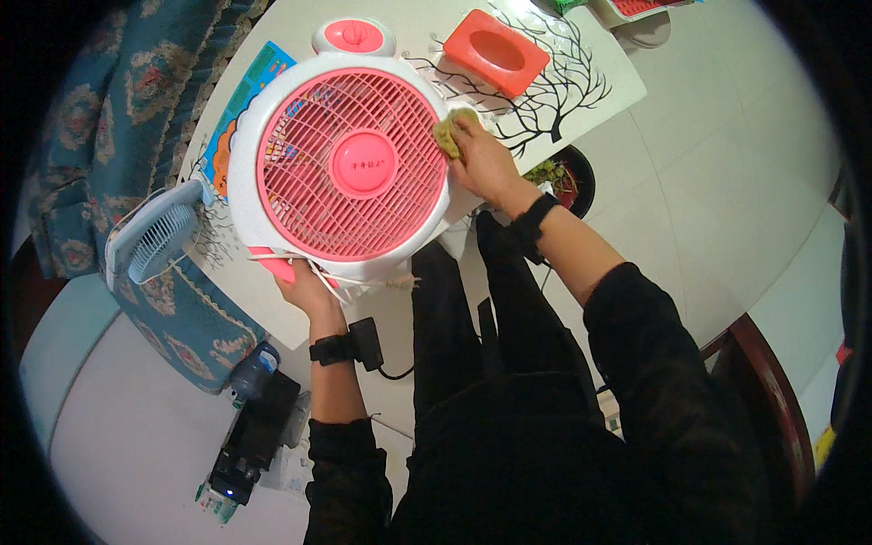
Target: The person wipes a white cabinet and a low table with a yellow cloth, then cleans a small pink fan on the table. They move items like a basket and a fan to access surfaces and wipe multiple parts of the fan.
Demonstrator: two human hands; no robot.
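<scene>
A white and pink box fan (363,163) is tilted over a white table (286,320), its pink round grille facing up at the camera. My left hand (306,289) grips the fan's pink handle (276,264), where a white power cord (323,276) is wound about. With my right hand (485,160) I hold a yellow-green cloth (448,134) against the white rim at the fan's right side. A pink knob (353,35) sits on the white housing at the far end. The fan hides part of a colourful printed sheet (235,116).
An orange-red plastic box (496,52) with an oval hollow lies at the table's far right. A small blue fan (160,235) stands by the left edge, near a blue floral sofa cover (146,136). Beside the table is a potted plant (555,178); a wooden chair (763,381) stands at right.
</scene>
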